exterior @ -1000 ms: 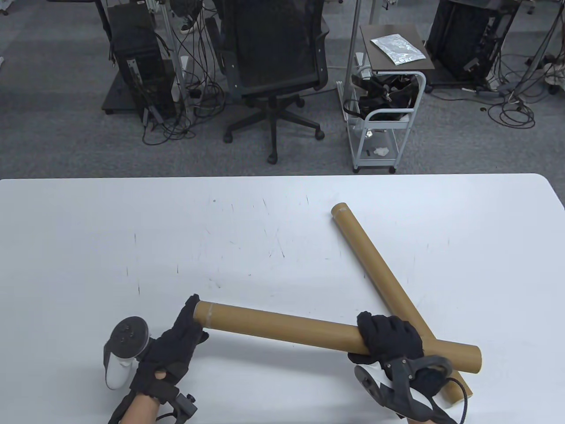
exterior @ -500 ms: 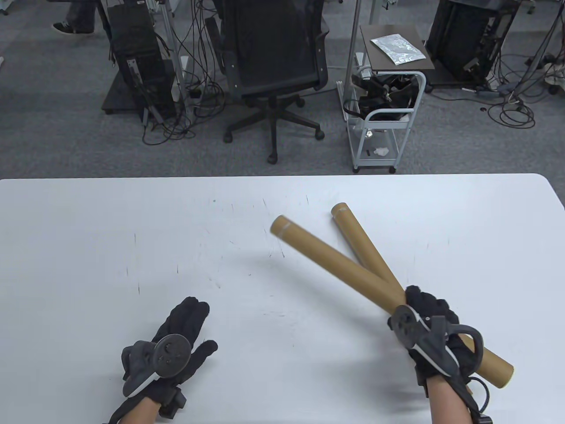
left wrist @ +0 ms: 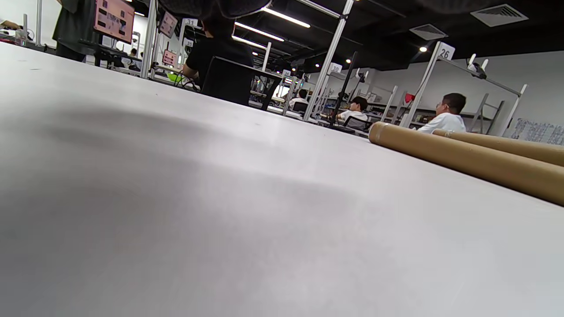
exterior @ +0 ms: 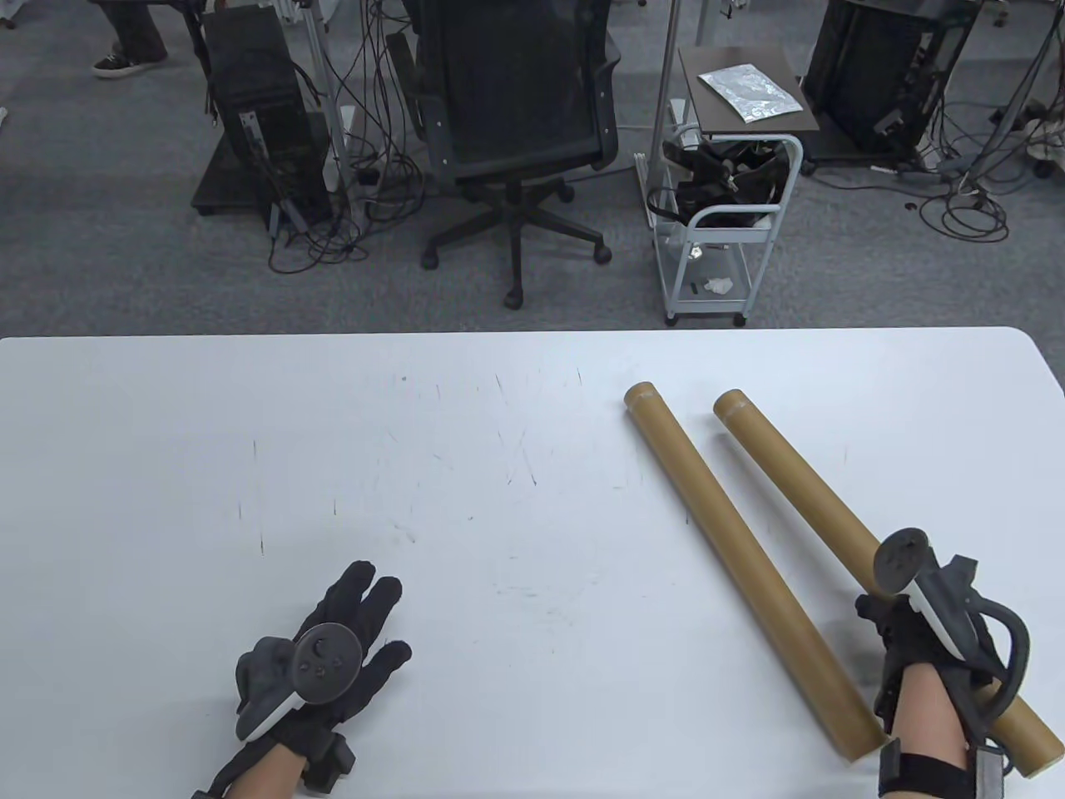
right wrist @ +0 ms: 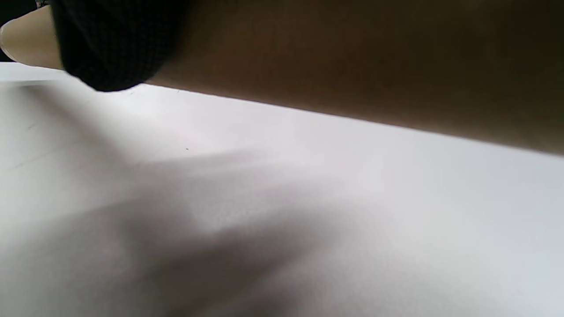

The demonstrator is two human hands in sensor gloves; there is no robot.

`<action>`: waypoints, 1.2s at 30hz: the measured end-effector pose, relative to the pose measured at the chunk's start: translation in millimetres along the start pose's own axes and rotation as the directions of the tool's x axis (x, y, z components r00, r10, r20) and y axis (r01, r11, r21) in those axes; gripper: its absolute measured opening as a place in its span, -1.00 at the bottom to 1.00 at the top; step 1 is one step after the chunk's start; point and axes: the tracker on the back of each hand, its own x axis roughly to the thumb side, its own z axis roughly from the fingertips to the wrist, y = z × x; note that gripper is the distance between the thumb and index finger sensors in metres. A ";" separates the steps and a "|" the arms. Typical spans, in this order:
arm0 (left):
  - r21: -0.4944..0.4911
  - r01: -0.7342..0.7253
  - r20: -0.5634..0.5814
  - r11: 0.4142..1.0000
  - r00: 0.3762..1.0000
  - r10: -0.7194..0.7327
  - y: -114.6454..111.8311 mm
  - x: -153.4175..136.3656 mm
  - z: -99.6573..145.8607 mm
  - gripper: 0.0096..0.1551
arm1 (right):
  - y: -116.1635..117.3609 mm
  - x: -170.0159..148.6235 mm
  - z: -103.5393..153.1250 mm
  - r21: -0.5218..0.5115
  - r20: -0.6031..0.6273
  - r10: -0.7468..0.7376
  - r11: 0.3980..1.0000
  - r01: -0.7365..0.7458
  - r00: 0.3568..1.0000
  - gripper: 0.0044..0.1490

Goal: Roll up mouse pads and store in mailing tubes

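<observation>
**Two cardboard tubes lie side by side on the white table**

The only writing that reads is in the left wrist view: white number tags on the far rack posts, "26" (left wrist: 445, 53) clearly, and smaller ones that look like "30" and "31"; the tubes carry no legible print.

The left brown cardboard mailing tube (exterior: 749, 566) lies flat on the white table (exterior: 416, 466), running from the far middle toward the near right corner; a pale ring marks its far end; its near end is open. The right brown cardboard mailing tube (exterior: 790, 474) lies just beside it on the right, roughly parallel, apart from it; the same pale ring shows at its far end.

The right hand (exterior: 915, 641), in a black glove, sits on the near part of the right tube; the tracker hides its fingers in the table view, and the right wrist view shows one gloved finger (right wrist: 110, 44) against the cardboard, so I cannot tell whether they clamp it.

The left hand (exterior: 333, 657), also black-gloved, rests palm down on the table at the near left, fingers straight and slightly apart, holding nothing.
</observation>
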 end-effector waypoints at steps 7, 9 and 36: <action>0.027 0.049 0.019 0.998 0.999 -0.050 1.7 3.5 0.2 -0.14 | 22.9 5.4 -28.9 0.151 0.042 0.054 0.987 -0.059 0.998 0.01; 0.022 0.044 0.022 0.999 0.999 -0.044 1.2 3.3 -0.6 -0.13 | 27.3 5.9 -34.3 0.169 0.041 0.057 0.984 -0.063 0.998 0.01; 0.083 0.185 0.018 0.979 0.982 -0.187 8.0 2.7 4.6 0.06 | -32.2 192.3 152.4 -0.439 0.587 0.309 0.898 -0.026 0.748 0.13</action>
